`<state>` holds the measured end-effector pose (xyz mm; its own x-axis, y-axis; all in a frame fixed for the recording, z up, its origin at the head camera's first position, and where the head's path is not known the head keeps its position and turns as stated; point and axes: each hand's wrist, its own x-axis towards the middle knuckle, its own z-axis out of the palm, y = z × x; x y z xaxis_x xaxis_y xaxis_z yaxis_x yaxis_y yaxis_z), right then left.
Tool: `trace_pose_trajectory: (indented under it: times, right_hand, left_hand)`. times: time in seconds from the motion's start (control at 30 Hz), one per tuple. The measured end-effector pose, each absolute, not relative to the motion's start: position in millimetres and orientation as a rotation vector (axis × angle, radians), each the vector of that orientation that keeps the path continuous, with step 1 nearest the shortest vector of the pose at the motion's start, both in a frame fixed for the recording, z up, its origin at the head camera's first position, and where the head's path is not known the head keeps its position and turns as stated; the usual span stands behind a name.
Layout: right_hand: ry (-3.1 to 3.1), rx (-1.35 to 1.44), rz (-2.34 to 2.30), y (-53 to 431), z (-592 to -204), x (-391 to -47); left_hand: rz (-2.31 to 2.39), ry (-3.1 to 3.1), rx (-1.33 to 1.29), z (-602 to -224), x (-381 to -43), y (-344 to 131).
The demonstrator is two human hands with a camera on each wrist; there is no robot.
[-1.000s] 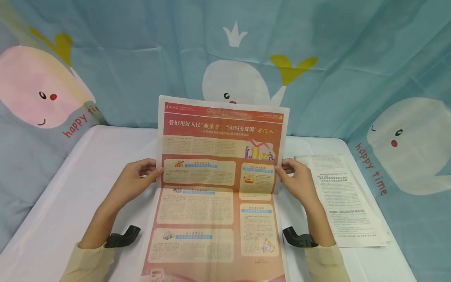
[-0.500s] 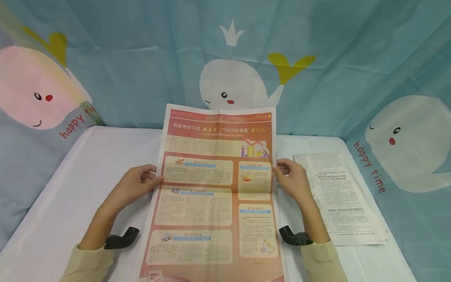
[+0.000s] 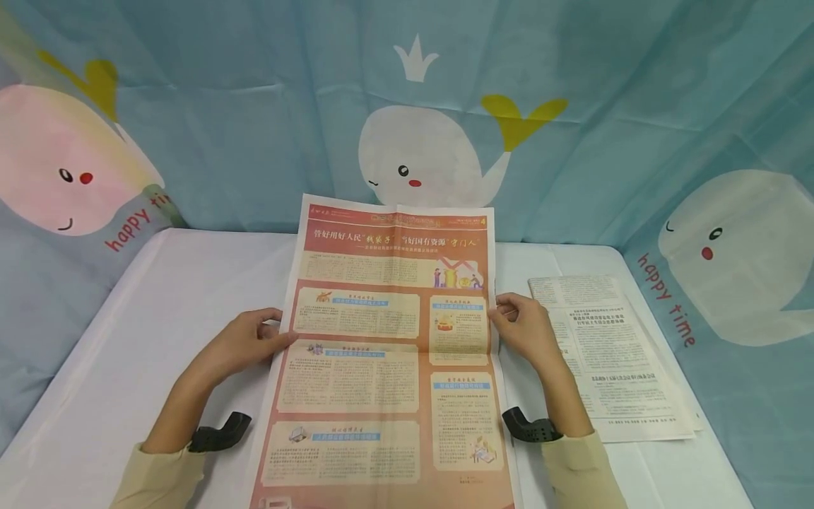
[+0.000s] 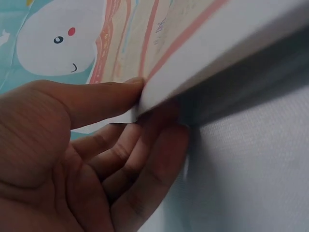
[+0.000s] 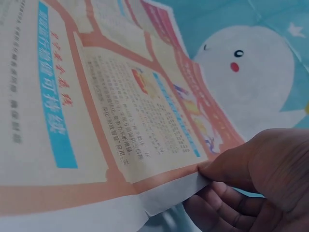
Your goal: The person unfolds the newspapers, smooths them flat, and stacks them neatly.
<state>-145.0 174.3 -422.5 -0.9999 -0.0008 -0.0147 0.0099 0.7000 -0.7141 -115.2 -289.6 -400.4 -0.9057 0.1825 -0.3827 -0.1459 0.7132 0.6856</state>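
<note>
- Newspaper over the middle of the table, its red and cream face up; its top end points toward the table's far edge, and its near end runs out of the head view.
- That top end looks tipped up off the table, showing partly in front of the blue curtain beyond the table. 2 creases mark the newspaper: 1 across it near hand height, 1 down its length.
- Left hand, left of the table's middle: the thumb lies on the printed face and the fingers sit behind, holding the left margin in a narrow pinch. A shadowed gap shows between that edge and the table.
- Right hand, right of the table's middle: thumb and fingers pinch the right margin just as narrowly.
- Pile of papers on the table's right side, near the right forearm; whether these 2 touch cannot be told.
- Slipping seems the likeliest trouble: each hand has only a thin strip of margin, so the raised end could flop toward the table.
- Tearing could follow if the 2 hands pulled apart unevenly, probably beginning at the cross crease.
- Buckling along the lengthwise crease might come if the hands drew together.
- A wide sweep of the right arm could knock the pile askew on the table.
</note>
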Motion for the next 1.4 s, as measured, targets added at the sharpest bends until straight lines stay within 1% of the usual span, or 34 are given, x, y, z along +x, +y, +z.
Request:
trace_pose_trajectory:
  times: [0.77, 1.1, 1.23, 1.4]
  right_hand:
    - [2.778, 0.072, -1.159, 172.5, -429.1, -141.9]
    - [2.867, 0.086, -1.071, 169.8, -426.7, -141.6]
    - [2.850, 0.049, -1.100, 167.0, -421.6, -139.9]
    - [2.805, -0.081, -1.172, 157.8, -415.6, -137.3]
  left_hand:
    - [1.011, 2.404, -0.047, -399.9, -110.8, -290.7]
    - [1.033, 2.368, -0.020, -399.9, -109.6, -297.2]
    - [1.029, 2.387, 0.012, -399.8, -109.7, -298.6]
    - [0.996, 2.425, 0.026, -398.6, -109.7, -299.0]
